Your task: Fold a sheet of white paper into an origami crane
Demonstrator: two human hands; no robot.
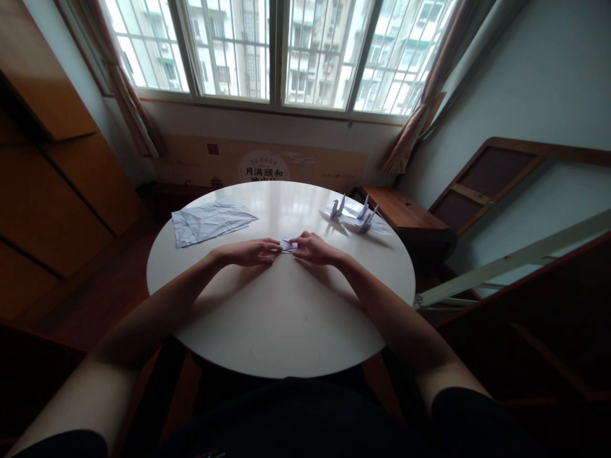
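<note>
A small piece of folded paper (287, 245) lies on the round white table (281, 324), near its middle. My left hand (252, 252) pinches the left edge of this paper, its fingers bent. From the other side, my right hand (315, 248) grips the right edge between thumb and fingers. Much of the paper is hidden under the fingertips, so its exact folds cannot be made out.
Creased paper sheets (210, 221) lie stacked at the table's back left. Several folded paper cranes (365, 216) stand at the back right. Beyond them is a low wooden cabinet (405, 208). A barred window (277, 54) fills the far wall.
</note>
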